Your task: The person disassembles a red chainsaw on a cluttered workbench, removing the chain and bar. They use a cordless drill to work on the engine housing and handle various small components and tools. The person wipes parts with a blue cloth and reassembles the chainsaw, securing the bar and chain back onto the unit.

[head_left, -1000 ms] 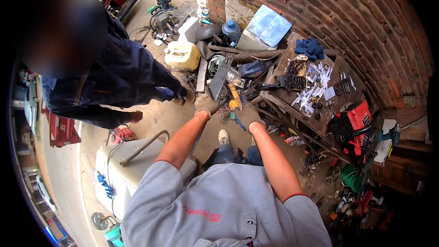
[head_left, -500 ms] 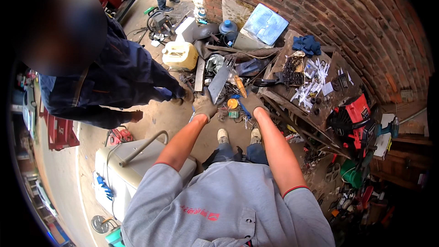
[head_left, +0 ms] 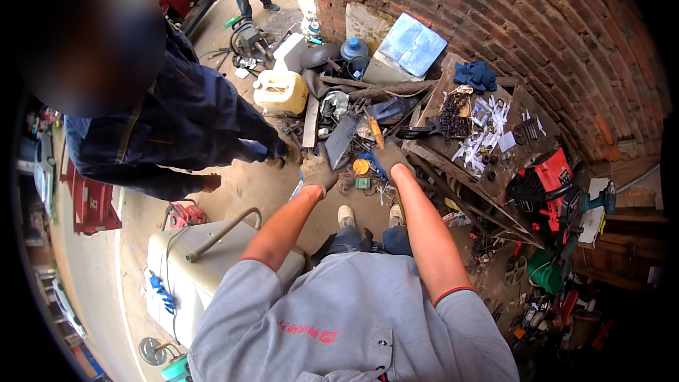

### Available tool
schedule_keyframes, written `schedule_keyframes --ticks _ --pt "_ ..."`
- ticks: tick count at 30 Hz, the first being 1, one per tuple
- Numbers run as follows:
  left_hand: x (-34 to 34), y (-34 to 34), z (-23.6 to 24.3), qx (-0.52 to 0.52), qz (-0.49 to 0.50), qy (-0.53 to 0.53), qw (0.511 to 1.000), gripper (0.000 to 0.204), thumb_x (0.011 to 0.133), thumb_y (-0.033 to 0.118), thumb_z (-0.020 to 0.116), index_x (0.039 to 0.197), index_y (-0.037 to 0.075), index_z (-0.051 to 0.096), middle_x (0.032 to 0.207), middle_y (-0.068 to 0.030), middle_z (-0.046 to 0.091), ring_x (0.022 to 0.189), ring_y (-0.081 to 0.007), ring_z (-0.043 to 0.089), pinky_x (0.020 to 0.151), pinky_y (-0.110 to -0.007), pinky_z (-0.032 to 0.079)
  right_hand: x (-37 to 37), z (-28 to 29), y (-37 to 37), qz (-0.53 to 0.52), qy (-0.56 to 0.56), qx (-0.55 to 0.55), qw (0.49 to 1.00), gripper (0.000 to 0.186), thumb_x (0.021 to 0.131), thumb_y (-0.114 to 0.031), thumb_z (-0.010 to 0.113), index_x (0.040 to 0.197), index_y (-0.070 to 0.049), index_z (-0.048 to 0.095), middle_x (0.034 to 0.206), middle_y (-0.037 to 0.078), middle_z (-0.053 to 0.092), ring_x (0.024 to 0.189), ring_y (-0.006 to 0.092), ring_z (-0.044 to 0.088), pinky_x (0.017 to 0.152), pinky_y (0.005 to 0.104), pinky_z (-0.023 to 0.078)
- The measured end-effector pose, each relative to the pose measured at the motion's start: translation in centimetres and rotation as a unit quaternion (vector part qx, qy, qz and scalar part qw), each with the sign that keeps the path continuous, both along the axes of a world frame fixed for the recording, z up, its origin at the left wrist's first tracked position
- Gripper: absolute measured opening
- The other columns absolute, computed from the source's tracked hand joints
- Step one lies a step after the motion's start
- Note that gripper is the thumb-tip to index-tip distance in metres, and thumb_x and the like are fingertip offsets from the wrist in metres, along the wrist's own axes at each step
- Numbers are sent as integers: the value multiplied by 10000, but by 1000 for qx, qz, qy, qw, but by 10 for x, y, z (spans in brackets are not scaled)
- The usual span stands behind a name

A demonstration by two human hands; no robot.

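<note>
My left hand, in a brown-grey work glove, is closed at the edge of a flat grey plate that slants up and away. To its right my right hand, gloved likewise, has its fingers mostly turned from view. From it an orange-yellow, narrow, tapered piece points away, and its lower end meets the glove. What kind of thing it is I cannot make out. Between the hands and below them lie a round orange-yellow lid and a small green box among scattered small parts.
A person in dark blue workwear stands close on the left. Ahead are a cream jerrycan, a blue water jug and a pale blue box. A cluttered workbench stands right; a white appliance casing sits at lower left.
The whole view has shifted slightly, with the far things sitting a little lower. Both hands stay near the same places, and the plate and the orange-yellow piece have tilted slightly.
</note>
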State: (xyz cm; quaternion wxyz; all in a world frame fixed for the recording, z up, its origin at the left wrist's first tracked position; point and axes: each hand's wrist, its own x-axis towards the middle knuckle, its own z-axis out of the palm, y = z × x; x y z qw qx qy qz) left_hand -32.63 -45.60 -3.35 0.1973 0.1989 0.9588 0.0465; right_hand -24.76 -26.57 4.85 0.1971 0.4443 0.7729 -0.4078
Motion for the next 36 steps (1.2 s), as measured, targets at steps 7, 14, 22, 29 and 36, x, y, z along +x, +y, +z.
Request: schedule_keyframes --ticks 7,14,22,29,36 --pt "-12 -11 -6 39 -8 25 999 921 743 345 720 1501 36 297 1235 -333 520 1080 -469 582 913 -507 489 2 -13 -1 -29 35 28 999 660 786 -412 613 1256 50 571 1229 317 609 1176 428 591 980 447 460" --pt "-21 -19 -14 10 -48 25 998 1060 777 705 637 1525 40 287 1252 -320 518 1100 -450 585 887 -476 500 9 -17 -22 9 80 26 996 534 862 -317 530 1286 5 559 1229 304 608 1163 425 590 985 486 457" --pt "-20 -21 -35 53 -97 40 993 935 753 327 733 1520 59 271 1224 -317 562 1075 -437 610 907 -504 491 109 20 -39 143 120 -4 982 562 873 -341 586 1378 -111 498 1180 232 654 1091 402 623 923 466 491" --pt "-5 -29 -43 232 17 -98 968 835 742 249 733 1474 53 382 1125 -281 635 989 -412 661 870 -458 521 269 33 -34 91 43 -8 995 586 853 -322 612 1388 -110 503 1282 215 609 1175 372 584 986 426 460" --pt "60 -42 -62 277 -13 6 961 871 765 232 711 1527 106 308 1142 -252 606 964 -384 653 830 -455 525 524 50 -15 -80 71 54 993 642 861 -342 666 1426 -98 483 1332 209 584 1233 364 556 1035 403 441"
